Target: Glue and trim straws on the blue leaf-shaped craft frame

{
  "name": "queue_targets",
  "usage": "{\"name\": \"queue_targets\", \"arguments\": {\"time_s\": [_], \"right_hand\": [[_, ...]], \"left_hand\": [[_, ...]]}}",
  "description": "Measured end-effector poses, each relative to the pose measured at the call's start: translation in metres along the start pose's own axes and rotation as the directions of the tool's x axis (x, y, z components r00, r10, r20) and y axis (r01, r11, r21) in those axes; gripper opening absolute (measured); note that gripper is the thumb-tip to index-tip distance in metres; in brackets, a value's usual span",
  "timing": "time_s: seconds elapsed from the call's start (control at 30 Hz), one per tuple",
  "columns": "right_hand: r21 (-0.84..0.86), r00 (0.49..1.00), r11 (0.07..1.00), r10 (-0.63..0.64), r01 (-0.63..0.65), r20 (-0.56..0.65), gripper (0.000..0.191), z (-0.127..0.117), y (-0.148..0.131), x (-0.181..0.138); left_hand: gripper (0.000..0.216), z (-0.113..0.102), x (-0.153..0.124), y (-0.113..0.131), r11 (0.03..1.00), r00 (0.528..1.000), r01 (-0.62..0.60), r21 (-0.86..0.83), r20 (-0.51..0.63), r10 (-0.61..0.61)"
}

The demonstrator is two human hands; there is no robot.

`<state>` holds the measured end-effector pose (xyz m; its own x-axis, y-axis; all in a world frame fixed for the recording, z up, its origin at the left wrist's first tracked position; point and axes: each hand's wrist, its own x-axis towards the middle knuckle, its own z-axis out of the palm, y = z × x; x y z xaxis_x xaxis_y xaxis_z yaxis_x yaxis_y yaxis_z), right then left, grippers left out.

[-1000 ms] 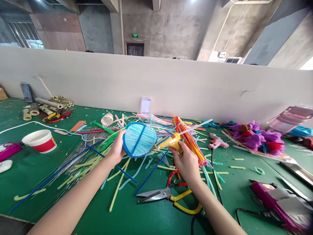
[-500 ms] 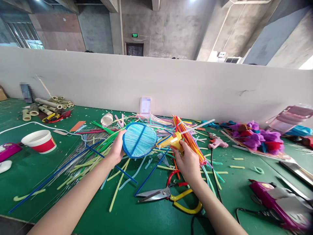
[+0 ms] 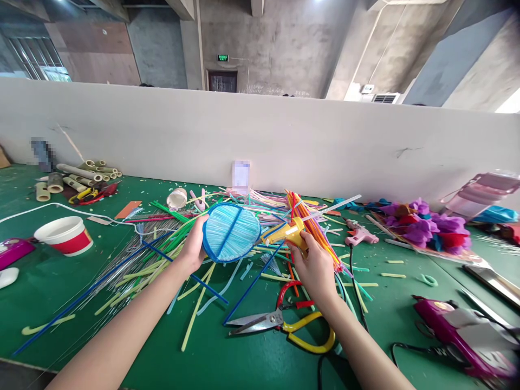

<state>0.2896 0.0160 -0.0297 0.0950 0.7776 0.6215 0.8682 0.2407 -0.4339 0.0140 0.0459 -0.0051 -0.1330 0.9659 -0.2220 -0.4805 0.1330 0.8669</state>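
Head view: your left hand [image 3: 194, 246] closes its fingers on the left rim of the blue woven leaf [image 3: 231, 232], raised beyond the scissors [image 3: 280, 322]. Your right hand [image 3: 314, 268], just beyond the scissors, wraps its fingers round the yellow glue gun [image 3: 284, 234], with the nozzle at the leaf's right edge. The weave looks filled in, and the edge gluing appears unfinished.

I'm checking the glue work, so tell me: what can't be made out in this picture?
Head view: whether the yellow glue gun nozzle touches the blue woven oval is too small to tell.
Head view: fingers of the left hand are hidden behind the oval.
Head view: magenta tool, blurred at lower right.
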Motion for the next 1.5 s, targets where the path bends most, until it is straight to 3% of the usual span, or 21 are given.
{"name": "queue_targets", "arguments": {"time_s": [1.5], "right_hand": [[-0.051, 0.995, 0.998, 0.019, -0.024, -0.098, 0.039, -0.004, 0.011, 0.007]], "left_hand": [[0.041, -0.004, 0.004, -0.004, 0.999, 0.999, -0.01, 0.031, 0.037, 0.009]]}}
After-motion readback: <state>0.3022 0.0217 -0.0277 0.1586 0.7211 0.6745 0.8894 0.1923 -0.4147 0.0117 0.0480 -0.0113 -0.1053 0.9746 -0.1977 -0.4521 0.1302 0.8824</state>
